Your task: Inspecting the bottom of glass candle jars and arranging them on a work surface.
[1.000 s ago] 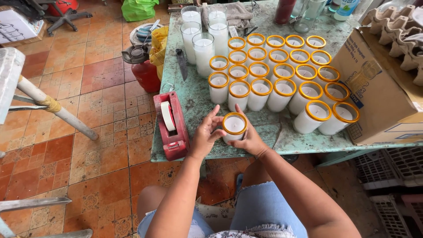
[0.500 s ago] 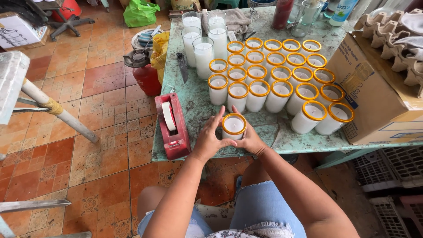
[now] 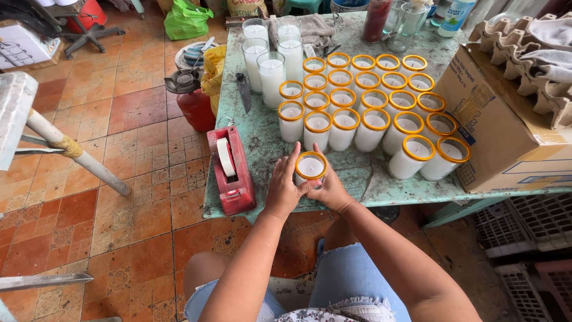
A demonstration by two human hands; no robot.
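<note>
Both my hands wrap around one white candle in a glass with an orange rim band [image 3: 310,167], held upright near the front edge of the green table [image 3: 262,143]. My left hand [image 3: 283,189] cups its left side and my right hand [image 3: 329,188] cups its right side. Just behind it stand several rows of similar orange-rimmed candle glasses [image 3: 369,95]. Taller plain white candle glasses [image 3: 271,71] stand at the back left of the rows.
A red tape dispenser [image 3: 231,170] lies on the table left of my hands. A cardboard box [image 3: 506,137] stands at the right. A red gas canister [image 3: 193,104] sits on the tiled floor beside the table. A knife [image 3: 244,90] lies near the tall glasses.
Both hands keep hold of the same candle glass; my fingers have shifted slightly around it. The view has tilted a little.
</note>
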